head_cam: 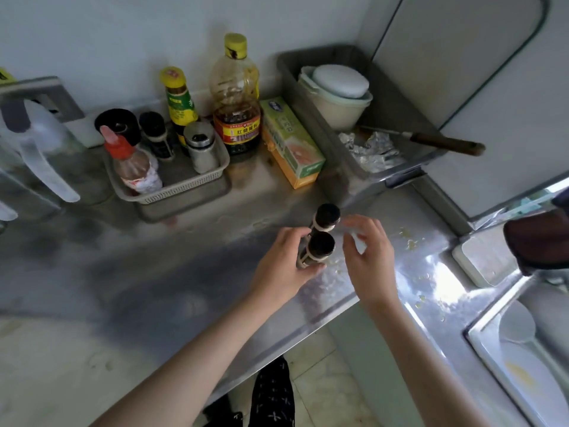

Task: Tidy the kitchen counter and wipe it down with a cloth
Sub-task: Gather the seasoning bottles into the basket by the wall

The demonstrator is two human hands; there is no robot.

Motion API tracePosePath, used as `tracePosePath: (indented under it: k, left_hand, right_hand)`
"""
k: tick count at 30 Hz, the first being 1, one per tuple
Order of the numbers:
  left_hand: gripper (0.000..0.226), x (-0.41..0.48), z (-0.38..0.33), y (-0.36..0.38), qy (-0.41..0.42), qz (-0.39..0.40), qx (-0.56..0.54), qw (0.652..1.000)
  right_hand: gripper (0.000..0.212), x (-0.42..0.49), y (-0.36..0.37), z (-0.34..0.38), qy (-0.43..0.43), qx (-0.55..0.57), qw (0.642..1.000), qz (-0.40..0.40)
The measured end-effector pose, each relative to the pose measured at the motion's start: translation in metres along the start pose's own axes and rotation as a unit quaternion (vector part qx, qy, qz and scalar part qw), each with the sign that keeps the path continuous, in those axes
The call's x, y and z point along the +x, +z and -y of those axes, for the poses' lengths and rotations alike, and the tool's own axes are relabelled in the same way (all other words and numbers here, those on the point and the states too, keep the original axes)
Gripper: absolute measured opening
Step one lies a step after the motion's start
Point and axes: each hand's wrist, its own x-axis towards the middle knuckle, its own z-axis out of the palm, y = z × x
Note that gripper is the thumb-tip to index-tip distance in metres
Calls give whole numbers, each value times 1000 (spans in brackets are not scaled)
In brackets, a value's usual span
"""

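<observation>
Two black-lidded spice jars stand close together on the steel counter [154, 266]. My left hand [284, 263] grips the nearer spice jar [318, 246]; the farther jar [326, 215] stands just behind it. My right hand [368, 257] hovers to the right of the jars with fingers spread, holding nothing. A grey basket [181, 188] at the back left holds a red-capped bottle [132, 163], a metal shaker [201, 146] and more jars. Pale crumbs [411, 240] lie on the counter to the right. No cloth is clearly visible.
An oil bottle [235, 97] and a sauce bottle [178, 100] stand by the wall next to a green and yellow box [291, 141]. A grey tub [348, 140] holds bowls, foil and a knife [443, 141]. The sink [523, 349] is at the right, a spray bottle [34, 143] at the left.
</observation>
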Motion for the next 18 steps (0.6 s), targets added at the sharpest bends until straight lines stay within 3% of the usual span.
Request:
tracePosePath:
  k: [3,10,18]
  left_hand:
    - [55,7,0,10,-15,11,35,999]
    - [38,8,6,9,-34,-38,37,998]
    - [41,-2,25,-52,-85,-152,-17,985]
  right_hand:
    - [25,8,2,-19,43,6,999,22]
    - [64,34,30,-24,181,152,963,127]
    - [28,38,56,-13,145,191,958,157]
